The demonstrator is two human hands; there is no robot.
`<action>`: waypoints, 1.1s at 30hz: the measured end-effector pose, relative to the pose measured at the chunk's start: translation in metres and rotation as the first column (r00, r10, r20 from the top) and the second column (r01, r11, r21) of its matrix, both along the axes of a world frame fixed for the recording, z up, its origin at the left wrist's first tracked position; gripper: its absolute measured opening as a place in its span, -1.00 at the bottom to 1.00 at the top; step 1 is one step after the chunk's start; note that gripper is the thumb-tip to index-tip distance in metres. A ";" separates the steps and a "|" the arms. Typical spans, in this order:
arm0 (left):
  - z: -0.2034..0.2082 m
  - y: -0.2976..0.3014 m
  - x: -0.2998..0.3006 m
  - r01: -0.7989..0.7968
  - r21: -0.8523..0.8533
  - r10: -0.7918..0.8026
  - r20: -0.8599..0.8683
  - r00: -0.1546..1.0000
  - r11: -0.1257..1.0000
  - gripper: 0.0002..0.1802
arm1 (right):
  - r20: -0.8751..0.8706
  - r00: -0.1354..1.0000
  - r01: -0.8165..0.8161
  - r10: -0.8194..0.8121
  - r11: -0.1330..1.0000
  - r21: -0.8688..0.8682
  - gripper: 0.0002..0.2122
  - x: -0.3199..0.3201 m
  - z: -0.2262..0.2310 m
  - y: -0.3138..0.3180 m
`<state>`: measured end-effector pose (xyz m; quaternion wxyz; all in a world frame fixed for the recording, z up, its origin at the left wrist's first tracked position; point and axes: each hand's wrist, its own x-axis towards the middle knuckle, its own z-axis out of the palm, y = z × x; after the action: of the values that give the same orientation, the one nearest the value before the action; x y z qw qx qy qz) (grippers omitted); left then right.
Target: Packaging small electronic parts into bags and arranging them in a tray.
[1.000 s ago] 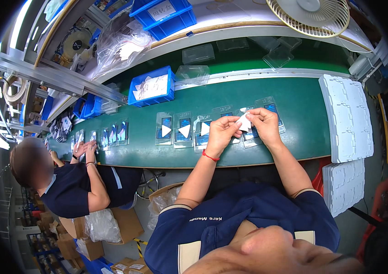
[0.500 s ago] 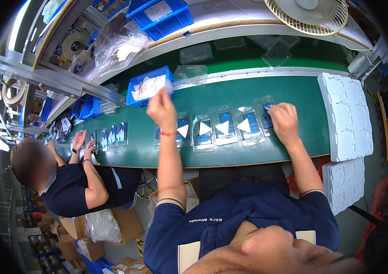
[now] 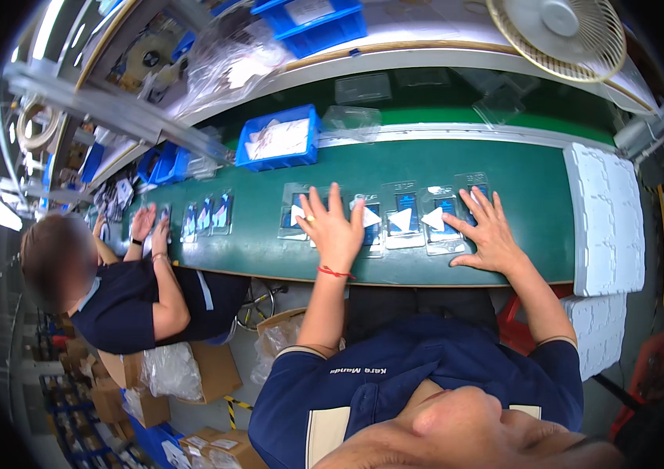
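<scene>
A row of several clear plastic trays [image 3: 404, 244] lies before me on the green table, with dark blue cards in them. White triangular pieces [image 3: 404, 221] rest on several of the cards. My left hand [image 3: 335, 234] is spread flat over the left part of the row and hides much of the trays under it. At the right end, my right hand [image 3: 488, 234], fingers apart, covers most of the last tray. Neither hand grips anything. Beyond the left hand stands a blue bin [image 3: 281, 162] of white pieces [image 3: 285, 137].
White moulded trays [image 3: 605, 227] are stacked at the right table edge. A fan [image 3: 558, 35] and blue bins [image 3: 320, 35] occupy the shelf above. Loose clear trays [image 3: 351, 123] lie at the back. To the left, a person [image 3: 133, 301] works over similar trays [image 3: 205, 215].
My left hand has come down from beside the blue bin onto the trays. My right hand has opened from a pinch at the last tray and spread out. The whole view has shifted slightly.
</scene>
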<state>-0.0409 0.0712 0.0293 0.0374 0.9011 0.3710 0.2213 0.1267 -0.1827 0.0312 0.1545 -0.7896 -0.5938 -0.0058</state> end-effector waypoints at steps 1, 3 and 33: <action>-0.004 -0.004 -0.005 -0.032 -0.015 0.032 -0.037 0.999 0.999 -0.32 | 0.030 1.000 0.004 -0.004 1.000 -0.014 -0.27 -0.003 -0.003 0.003; -0.013 -0.002 -0.013 -0.087 -0.075 0.081 -0.083 0.993 0.993 -0.28 | 0.031 0.999 0.018 -0.017 1.000 -0.015 -0.29 -0.012 -0.004 0.009; 0.002 0.101 -0.055 -0.025 0.272 -0.109 0.465 0.879 0.962 -0.72 | -0.032 0.999 0.038 -0.037 0.999 0.028 -0.36 -0.117 -0.022 0.168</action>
<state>-0.0955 0.1726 0.0313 0.0089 0.8236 0.2969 0.4832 0.0096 -0.0151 0.0090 0.1748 -0.7984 -0.5761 -0.0047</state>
